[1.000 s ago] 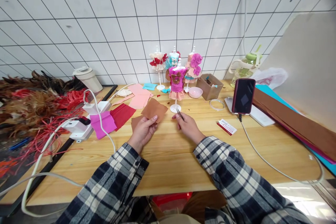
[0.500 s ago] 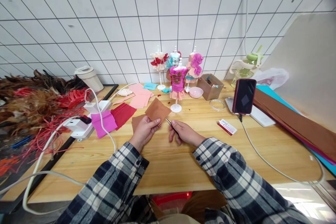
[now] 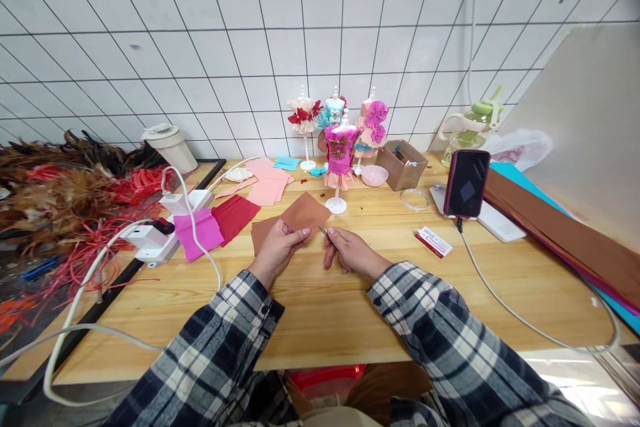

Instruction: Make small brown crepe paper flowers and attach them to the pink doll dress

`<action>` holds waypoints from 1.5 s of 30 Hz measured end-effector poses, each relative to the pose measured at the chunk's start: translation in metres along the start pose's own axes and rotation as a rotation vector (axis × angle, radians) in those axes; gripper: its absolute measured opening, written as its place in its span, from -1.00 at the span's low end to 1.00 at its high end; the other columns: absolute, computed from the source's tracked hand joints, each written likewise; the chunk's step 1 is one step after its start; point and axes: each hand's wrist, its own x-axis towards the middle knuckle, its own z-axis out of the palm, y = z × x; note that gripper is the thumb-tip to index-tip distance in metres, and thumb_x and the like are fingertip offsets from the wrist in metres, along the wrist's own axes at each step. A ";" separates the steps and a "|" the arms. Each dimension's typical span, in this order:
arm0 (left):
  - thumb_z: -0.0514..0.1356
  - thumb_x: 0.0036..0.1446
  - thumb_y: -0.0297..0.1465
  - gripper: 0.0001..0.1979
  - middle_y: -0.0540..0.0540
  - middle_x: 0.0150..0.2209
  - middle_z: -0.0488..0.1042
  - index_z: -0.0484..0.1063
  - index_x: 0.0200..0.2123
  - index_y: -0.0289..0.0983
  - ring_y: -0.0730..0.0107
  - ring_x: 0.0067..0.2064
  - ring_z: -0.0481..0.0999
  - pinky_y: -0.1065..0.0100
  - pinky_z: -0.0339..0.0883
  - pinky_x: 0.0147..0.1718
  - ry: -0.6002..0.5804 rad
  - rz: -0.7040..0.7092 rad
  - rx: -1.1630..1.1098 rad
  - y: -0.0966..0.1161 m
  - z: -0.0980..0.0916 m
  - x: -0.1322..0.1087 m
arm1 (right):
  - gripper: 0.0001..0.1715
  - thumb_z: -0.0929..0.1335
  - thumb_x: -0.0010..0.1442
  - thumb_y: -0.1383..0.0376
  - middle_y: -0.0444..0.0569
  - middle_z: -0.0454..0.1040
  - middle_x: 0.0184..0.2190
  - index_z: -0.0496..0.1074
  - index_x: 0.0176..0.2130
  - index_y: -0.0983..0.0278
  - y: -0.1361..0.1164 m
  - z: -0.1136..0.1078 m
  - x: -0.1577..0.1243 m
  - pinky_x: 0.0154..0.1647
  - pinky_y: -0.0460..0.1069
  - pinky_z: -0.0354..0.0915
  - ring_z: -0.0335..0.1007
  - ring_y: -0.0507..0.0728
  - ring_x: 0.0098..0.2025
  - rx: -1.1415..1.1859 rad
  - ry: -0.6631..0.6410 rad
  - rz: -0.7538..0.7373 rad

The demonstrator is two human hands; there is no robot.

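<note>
My left hand (image 3: 278,249) pinches the near edge of a brown paper sheet (image 3: 306,211), holding it just above the wooden table (image 3: 330,307). A second brown sheet (image 3: 261,231) lies under that hand. My right hand (image 3: 351,251) is closed round thin metal tweezers (image 3: 324,233), whose tips point up and left toward the held sheet's edge. Just beyond both hands stands a small mannequin in a magenta paper dress (image 3: 339,153).
Two more dressed mannequins (image 3: 303,115) stand by the tiled wall. Pink, red and magenta papers (image 3: 234,213) lie left, beside power adapters (image 3: 149,240) and white cables. Feathers (image 3: 55,180) pile far left. A phone (image 3: 465,183), cardboard box (image 3: 401,164), pink bowl (image 3: 373,175) and coloured sheets (image 3: 565,233) sit right.
My right hand has drawn back from the mannequin's base toward my left hand, with the tweezers now aimed at the brown sheet. The left hand has lowered and flattened the sheet slightly.
</note>
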 end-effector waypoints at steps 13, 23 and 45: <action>0.38 -0.14 -0.48 -0.50 -0.15 -0.17 0.56 0.39 -0.07 -0.32 0.34 -0.21 0.56 0.37 0.38 -0.16 -0.100 0.087 0.009 0.000 0.003 -0.002 | -0.53 0.05 0.29 -0.04 -0.16 0.39 -0.68 0.21 -0.34 0.24 0.006 -0.001 0.004 -0.73 -0.20 0.07 0.18 -0.02 -0.66 -0.071 0.003 -0.039; 0.39 -0.17 -0.47 -0.40 -0.20 -0.07 0.52 0.34 0.00 -0.32 0.23 -0.10 0.53 0.28 0.37 -0.11 -0.087 0.134 0.028 0.001 0.004 -0.001 | -0.57 0.06 0.30 -0.01 -0.23 0.29 -0.74 0.17 -0.39 0.22 -0.001 -0.001 0.001 -0.73 -0.16 0.06 0.10 -0.02 -0.71 -0.067 0.011 -0.045; 0.40 -0.18 -0.47 -0.48 -0.20 -0.17 0.56 0.41 -0.07 -0.34 0.24 -0.18 0.56 0.30 0.38 -0.14 -0.142 0.081 0.053 0.001 0.004 -0.003 | -0.52 0.05 0.29 -0.05 -0.22 0.32 -0.75 0.19 -0.37 0.24 0.001 0.000 0.001 -0.75 -0.20 0.09 0.13 -0.04 -0.74 0.023 -0.027 0.000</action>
